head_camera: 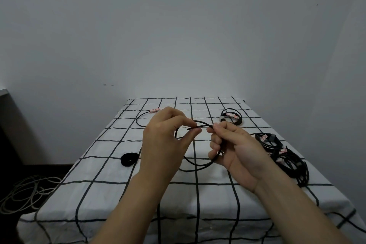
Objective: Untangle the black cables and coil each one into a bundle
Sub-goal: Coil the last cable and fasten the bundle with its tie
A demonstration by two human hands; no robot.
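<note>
Over table (118, 194), hands (164, 144) (237, 154) (both) pinching black cable (204, 123)

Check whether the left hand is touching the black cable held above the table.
Touching. The head view shows the left hand pinching the black cable between thumb and forefinger.

Two hands are in view, the left hand (164, 144) and the right hand (235, 150), with one black cable loop (205, 124) between them. On the counter (138, 194) lie:

- Two coiled black bundles, the far bundle (238, 122) at one o'clock and the near bundle (265, 140) at three o'clock.
- One tangled black heap (291, 166) at four o'clock. Its cable count cannot be told.
- One loose black cable (154, 110) at eleven o'clock.
- One small black wad (128, 159) at nine o'clock.

One pale cable heap (19, 185) lies on the floor.
</note>
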